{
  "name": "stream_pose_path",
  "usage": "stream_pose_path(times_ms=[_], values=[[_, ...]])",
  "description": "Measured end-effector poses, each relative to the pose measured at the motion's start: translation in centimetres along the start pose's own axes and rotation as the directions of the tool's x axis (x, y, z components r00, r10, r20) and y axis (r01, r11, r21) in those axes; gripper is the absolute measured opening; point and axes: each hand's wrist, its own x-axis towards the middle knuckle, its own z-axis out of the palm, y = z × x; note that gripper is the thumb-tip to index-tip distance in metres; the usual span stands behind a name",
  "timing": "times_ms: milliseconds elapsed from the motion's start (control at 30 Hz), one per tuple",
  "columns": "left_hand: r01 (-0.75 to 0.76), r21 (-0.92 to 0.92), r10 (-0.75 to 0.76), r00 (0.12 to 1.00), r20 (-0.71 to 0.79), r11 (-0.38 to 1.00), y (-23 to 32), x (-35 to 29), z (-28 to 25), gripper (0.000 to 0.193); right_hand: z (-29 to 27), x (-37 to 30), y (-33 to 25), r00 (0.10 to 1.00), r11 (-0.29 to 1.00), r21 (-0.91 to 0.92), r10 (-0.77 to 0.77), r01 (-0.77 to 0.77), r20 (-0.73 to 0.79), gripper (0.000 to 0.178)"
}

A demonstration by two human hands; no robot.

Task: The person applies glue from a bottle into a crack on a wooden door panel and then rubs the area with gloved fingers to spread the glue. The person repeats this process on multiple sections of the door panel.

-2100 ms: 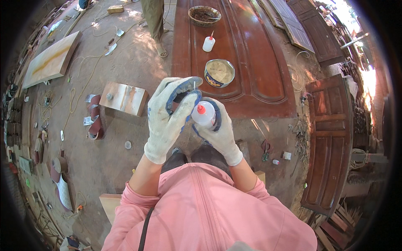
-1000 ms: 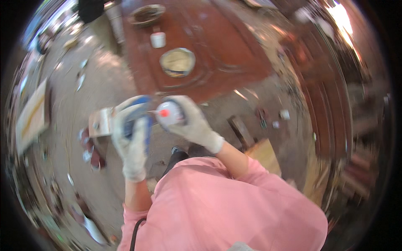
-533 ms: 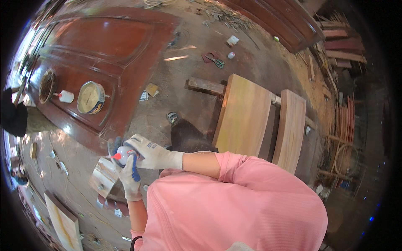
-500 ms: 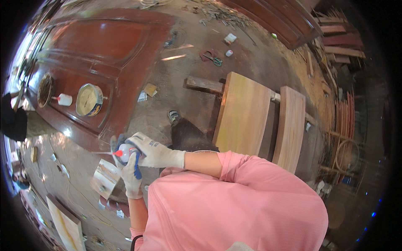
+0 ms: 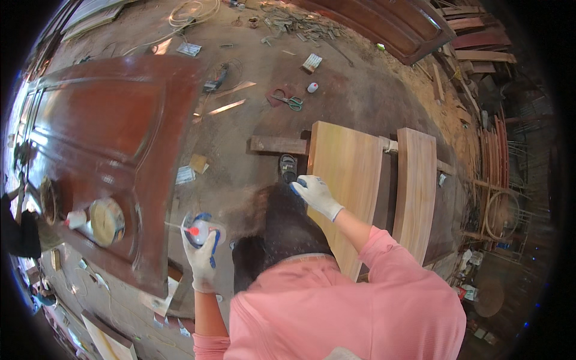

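One glue bottle (image 5: 198,231) in left hand (image 5: 202,258) — two pale boards (image 5: 348,180) beside right hand (image 5: 315,193).

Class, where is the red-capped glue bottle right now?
In the head view, the glue bottle sits in the gloved left hand, lower left, beside the dark red door panel.

We have the door (image 5: 114,126) lying flat on the floor to our left, with a tin (image 5: 107,221) and a small bottle (image 5: 75,219) resting on it. To our right two boards (image 5: 354,180) lie side by side. Ahead between them, scissors (image 5: 291,102) lie on the ground. Our left hand (image 5: 201,252) sits just right of the door; our right hand (image 5: 315,193) meets the nearer board's edge
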Motion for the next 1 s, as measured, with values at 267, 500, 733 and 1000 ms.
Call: stream_pose_path(times_ms=[267, 500, 733, 1000], values=[[0.195, -0.147, -0.221, 0.957, -0.19, 0.97, -15.4, 18.0, 14.5, 0.067, 3.3, 25.9, 23.4, 0.958, 0.968, 0.088, 0.215, -0.234, 0.189, 0.058], [0.138, -0.073, -0.15, 0.971, -0.188, 0.988, -31.9, 38.1, 25.2, 0.063, 9.0, 51.5, 40.3, 0.979, 0.955, -0.282, 0.141, -0.095, 0.147, 0.072], [0.261, -0.034, -0.263, 0.959, -0.102, 0.965, -42.6, 49.5, 28.3, 0.064, 12.7, 67.6, 45.7, 0.995, 0.845, -0.533, -0.084, 0.038, -0.062, 0.069], [0.304, -0.008, -0.304, 0.949, -0.081, 0.952, -44.5, 51.9, 28.7, 0.061, 12.3, 67.5, 44.4, 0.993, 0.824, -0.553, -0.108, 0.12, 0.053, 0.073]])
